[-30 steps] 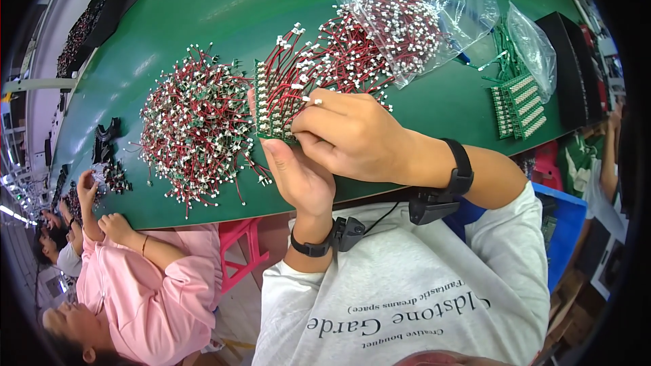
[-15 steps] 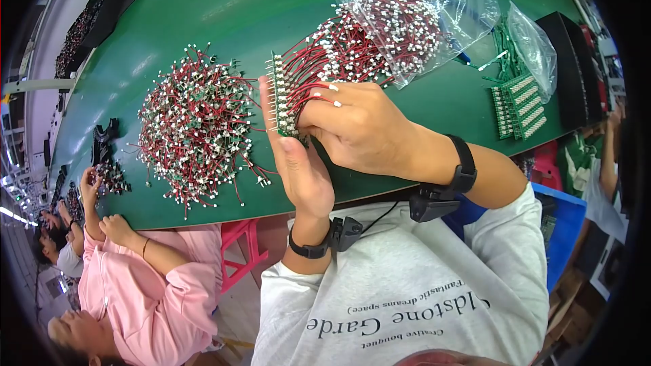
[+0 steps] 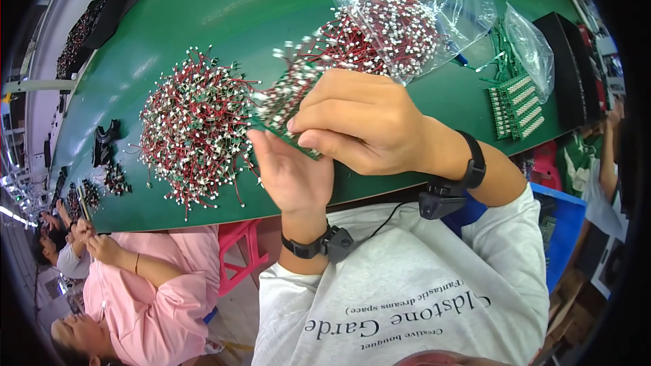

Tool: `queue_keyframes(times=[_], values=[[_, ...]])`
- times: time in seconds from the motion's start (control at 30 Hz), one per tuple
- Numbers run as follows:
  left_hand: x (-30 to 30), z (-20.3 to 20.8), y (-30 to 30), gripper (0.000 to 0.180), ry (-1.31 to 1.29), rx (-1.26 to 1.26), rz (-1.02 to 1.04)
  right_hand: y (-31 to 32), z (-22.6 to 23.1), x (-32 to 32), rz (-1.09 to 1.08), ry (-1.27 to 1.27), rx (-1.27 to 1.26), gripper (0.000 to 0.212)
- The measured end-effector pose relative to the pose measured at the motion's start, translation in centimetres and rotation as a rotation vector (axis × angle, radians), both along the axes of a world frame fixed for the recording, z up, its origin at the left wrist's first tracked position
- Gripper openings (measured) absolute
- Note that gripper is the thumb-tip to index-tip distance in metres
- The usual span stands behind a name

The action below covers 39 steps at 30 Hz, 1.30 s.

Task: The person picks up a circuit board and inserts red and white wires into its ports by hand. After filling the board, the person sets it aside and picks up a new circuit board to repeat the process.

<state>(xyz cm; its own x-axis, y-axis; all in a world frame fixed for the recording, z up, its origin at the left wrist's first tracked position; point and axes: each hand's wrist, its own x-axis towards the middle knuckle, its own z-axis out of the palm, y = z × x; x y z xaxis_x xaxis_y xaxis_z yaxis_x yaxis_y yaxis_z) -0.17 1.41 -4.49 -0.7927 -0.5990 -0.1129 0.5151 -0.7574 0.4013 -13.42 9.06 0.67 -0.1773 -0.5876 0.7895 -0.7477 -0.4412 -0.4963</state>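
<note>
A strip of small green circuit boards with white connectors and red wires (image 3: 288,98) is held tilted above the green table, smeared by motion. My right hand (image 3: 369,122) is closed on its near end, thumb and bent forefinger pressed together. Just below the strip, my left hand (image 3: 295,173) is turned palm up, with its fingers apart and partly hidden by the strip. Whether the left palm touches the strip I cannot tell. To the left lies a big heap of wired boards (image 3: 196,129). Behind my right hand is a pile of red wires with white plugs (image 3: 397,30).
A clear plastic bag (image 3: 468,0) partly covers the wire pile. Stacked green board panels (image 3: 517,107) lie at the right, near a black box (image 3: 566,68). A person in pink (image 3: 149,285) works at the left, near small black parts (image 3: 103,146). A blue bin (image 3: 566,237) stands right.
The strip has gone from upright against my left fingers to tilted and blurred. My left hand has turned palm up and dropped slightly. The co-worker's hands have come together, holding a thin tool.
</note>
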Motion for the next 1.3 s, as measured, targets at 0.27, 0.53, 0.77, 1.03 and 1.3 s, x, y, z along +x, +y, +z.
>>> queue_keyframes(times=[0.27,0.53,0.77,1.03,1.3], values=[[1.0,1.9,-3.2,0.076,0.244,-0.087,-0.016,1.3,-0.6,-2.3,-0.179,0.078,0.228,0.012],[1.7,2.0,-3.5,0.086,0.135,-0.233,0.088,0.2,-4.1,-2.2,-0.110,0.279,0.630,0.014],[1.4,0.9,-3.0,0.086,0.144,-0.170,0.132,-0.5,-3.4,-2.2,-0.017,0.077,0.416,0.017],[0.9,0.7,-2.8,0.076,-0.109,-0.225,0.287,-0.2,-2.7,-2.4,0.036,-0.235,0.429,0.018],[-0.8,1.0,-1.1,0.072,-0.096,-0.374,0.412,0.5,-0.5,0.0,0.232,-0.331,0.336,0.016]])
